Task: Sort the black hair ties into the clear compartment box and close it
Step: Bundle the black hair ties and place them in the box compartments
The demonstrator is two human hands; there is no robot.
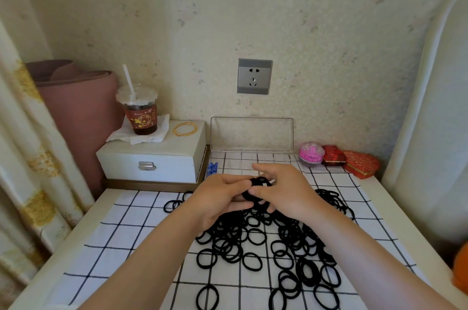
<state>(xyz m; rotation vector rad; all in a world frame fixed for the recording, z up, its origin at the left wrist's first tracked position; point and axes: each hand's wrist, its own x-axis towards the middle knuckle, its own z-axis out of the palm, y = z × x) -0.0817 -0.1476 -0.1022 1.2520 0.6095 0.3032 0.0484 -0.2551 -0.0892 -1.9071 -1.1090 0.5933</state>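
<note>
1. A pale table stands in a corner against a wall with faint flower wallpaper, and a white cloth with a black grid (121,241) covers most of its top.
2. A grey wall socket (254,76) sits above the table, a patterned curtain (25,157) hangs at the left, and a rolled brownish mat (81,112) stands in the corner.
3. At the back left is a white case (152,157) with a metal clasp. On it stand a drink cup (140,114) with a straw, set on a tissue, and a gold bangle (184,129).
4. At the back right lie a pink ball (311,152) and two red boxes (334,155), close to each other.
5. The clear compartment box (252,133) is open at the wall, with its lid upright. Both hands are in front of it and hide part of its compartments.
6. The loose hair ties (266,238) are thin black rings, spread in a heap on the cloth, many overlapping.
7. The left hand (217,195) and the right hand (283,190) meet above the heap. The fingers of both are curled and pinch a small bunch of ties (258,185) between them.
</note>
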